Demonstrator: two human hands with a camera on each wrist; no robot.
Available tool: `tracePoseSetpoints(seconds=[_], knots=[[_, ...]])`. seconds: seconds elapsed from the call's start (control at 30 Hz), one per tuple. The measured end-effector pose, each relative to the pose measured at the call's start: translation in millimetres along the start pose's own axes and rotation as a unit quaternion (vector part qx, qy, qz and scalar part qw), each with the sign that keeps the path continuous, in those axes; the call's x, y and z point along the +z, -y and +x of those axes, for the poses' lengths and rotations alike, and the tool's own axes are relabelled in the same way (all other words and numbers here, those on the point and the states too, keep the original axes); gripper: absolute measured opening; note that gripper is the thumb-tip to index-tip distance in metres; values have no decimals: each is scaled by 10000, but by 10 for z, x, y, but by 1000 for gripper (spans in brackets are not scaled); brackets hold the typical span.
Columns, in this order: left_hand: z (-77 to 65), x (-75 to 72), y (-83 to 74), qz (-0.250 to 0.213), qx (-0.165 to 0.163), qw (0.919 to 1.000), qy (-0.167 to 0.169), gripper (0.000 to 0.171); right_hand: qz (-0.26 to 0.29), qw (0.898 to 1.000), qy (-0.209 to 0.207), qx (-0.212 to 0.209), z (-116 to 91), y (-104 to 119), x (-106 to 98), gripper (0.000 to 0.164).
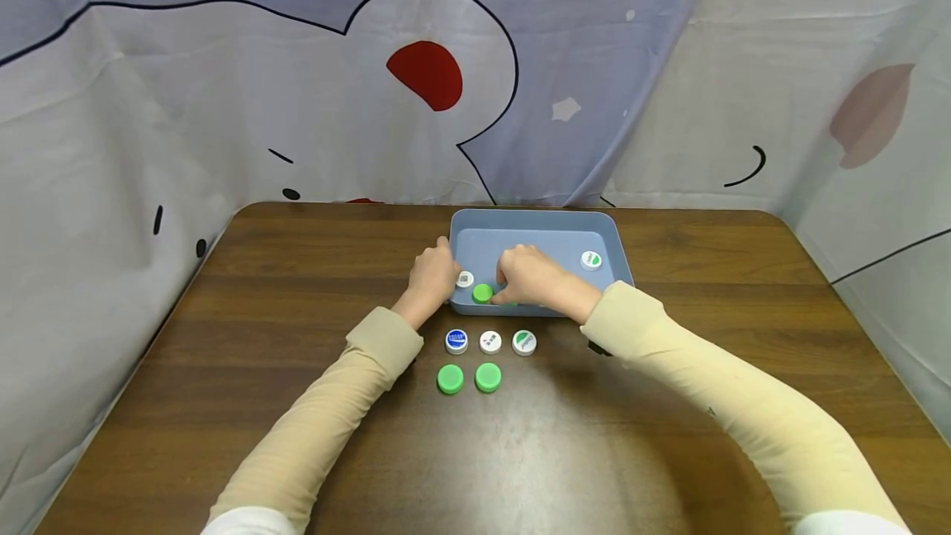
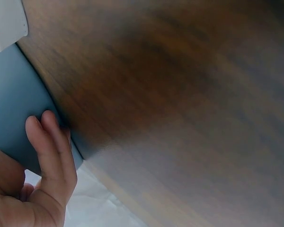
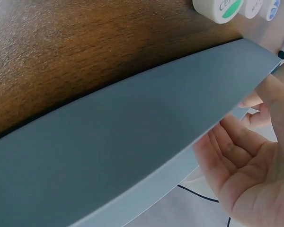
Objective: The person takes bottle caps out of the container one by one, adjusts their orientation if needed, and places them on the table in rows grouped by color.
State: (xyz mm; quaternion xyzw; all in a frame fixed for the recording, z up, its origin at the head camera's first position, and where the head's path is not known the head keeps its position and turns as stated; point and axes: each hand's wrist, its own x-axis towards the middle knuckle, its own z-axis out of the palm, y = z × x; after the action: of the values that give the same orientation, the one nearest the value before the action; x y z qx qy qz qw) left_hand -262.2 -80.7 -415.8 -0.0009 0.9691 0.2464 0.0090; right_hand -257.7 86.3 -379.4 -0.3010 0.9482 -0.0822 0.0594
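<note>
My left hand [image 1: 433,277] grips the left wall of a shallow blue-grey tray [image 1: 531,220]. In the left wrist view, its fingers [image 2: 49,146] lie against the tray's outer side. My right hand [image 1: 535,277] reaches down inside the tray, thumb and forefinger apart. A green bottle cap [image 1: 482,294] lies just left of that thumb, and a sliver of green shows under the hand. A white cap [image 1: 465,280] with a printed code sits by the left wall, close to my left hand. Another white cap [image 1: 591,261] with a green mark lies at the tray's right. The tray wall partly hides the right fingers in the right wrist view.
In front of the tray, a row holds a blue-and-white cap [image 1: 456,342], a white cap with dark print [image 1: 490,343] and a white-and-green cap [image 1: 523,343]. Nearer are two green caps [image 1: 450,379]. The wooden table [image 1: 334,254] ends at a patterned curtain [image 1: 297,106].
</note>
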Motion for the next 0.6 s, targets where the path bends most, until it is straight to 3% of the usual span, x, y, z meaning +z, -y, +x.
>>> tracePoseSetpoints(seconds=[0.6], knots=[[23,10,0,-24,-80,9999,82,41,22,9990,170,414,-5,2,11,26]])
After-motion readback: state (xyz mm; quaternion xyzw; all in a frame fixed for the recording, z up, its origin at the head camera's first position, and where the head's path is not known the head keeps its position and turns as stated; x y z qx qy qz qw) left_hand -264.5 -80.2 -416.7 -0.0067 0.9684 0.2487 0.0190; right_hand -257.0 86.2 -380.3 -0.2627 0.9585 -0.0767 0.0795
